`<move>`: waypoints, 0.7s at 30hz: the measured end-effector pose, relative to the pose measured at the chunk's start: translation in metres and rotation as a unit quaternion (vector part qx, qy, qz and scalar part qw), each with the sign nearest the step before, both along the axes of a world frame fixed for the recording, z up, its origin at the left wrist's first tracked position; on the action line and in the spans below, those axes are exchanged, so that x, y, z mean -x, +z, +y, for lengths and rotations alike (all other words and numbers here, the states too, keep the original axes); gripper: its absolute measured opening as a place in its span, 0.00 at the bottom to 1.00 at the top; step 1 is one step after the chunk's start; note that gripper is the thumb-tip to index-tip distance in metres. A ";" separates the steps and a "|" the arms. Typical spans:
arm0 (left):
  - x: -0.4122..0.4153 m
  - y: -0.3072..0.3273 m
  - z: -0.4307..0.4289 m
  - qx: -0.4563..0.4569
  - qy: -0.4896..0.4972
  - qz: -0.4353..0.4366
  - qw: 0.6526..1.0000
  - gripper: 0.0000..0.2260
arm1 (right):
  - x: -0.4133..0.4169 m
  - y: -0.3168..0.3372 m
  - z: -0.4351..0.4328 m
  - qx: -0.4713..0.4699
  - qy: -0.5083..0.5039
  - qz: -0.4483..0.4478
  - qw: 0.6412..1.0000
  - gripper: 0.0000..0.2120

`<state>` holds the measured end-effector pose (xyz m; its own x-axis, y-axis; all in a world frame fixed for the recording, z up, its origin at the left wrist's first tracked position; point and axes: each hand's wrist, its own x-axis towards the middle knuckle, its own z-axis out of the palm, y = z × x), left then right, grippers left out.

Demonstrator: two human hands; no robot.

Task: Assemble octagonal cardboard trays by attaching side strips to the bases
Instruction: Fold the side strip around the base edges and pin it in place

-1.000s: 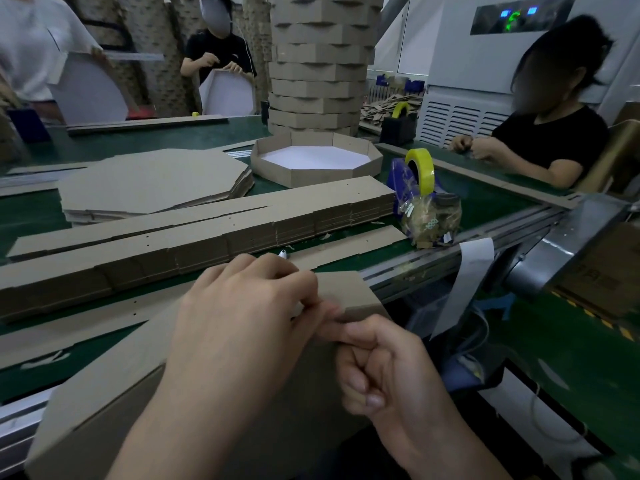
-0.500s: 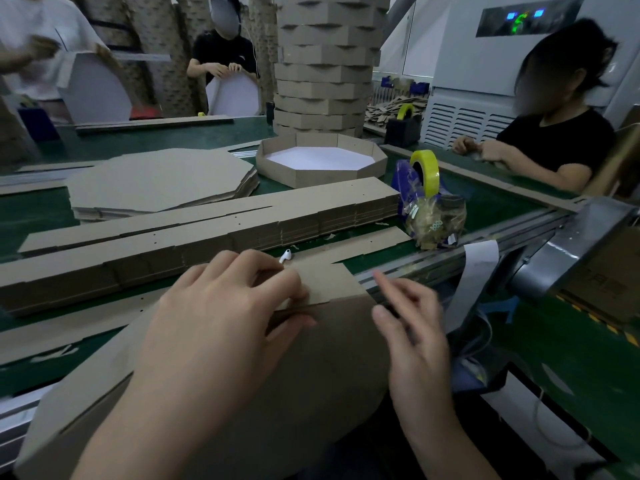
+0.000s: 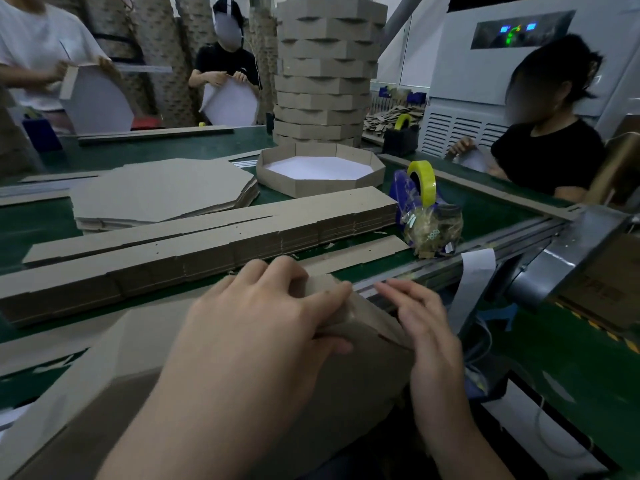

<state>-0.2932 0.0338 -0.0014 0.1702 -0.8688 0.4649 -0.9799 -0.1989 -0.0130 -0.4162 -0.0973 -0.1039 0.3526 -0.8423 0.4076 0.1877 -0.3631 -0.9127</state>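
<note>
A tray in the making (image 3: 349,382) leans on its edge against the near side of the table, brown underside toward me. My left hand (image 3: 263,323) grips its top corner, fingers curled over the folded side strip (image 3: 323,289) and thumb on the brown face. My right hand (image 3: 426,327) lies beside it with straight fingers resting on the strip's slanting right edge. Behind my hands lie a stack of loose side strips (image 3: 207,240) and a stack of octagonal bases (image 3: 162,192).
A finished tray (image 3: 320,188) with a white inside stands mid-table before a tall tower of trays (image 3: 325,71). A blue tape dispenser with yellow tape (image 3: 420,188) and a bag (image 3: 433,230) sit right. Three other people work around the green table (image 3: 485,206).
My right hand went from a pinch with curled fingers to straight fingers and slid down the strip's right edge. My left hand kept its hold on the top corner.
</note>
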 end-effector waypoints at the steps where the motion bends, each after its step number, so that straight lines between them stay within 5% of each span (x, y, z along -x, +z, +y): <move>1: -0.001 0.001 0.005 0.018 0.003 0.003 1.000 0.16 | 0.003 0.003 -0.008 -0.020 -0.008 0.015 1.000 0.17; 5: -0.009 -0.005 0.022 0.084 0.005 0.066 0.994 0.21 | 0.012 0.010 -0.027 -0.051 0.045 0.034 0.997 0.16; 12: -0.036 -0.030 0.036 0.095 -0.020 0.200 0.975 0.22 | -0.005 0.015 -0.024 0.077 0.026 0.103 0.991 0.12; 21: -0.024 -0.010 -0.003 -0.027 -0.043 0.016 0.999 0.17 | -0.021 0.022 -0.017 0.136 0.072 0.120 0.981 0.14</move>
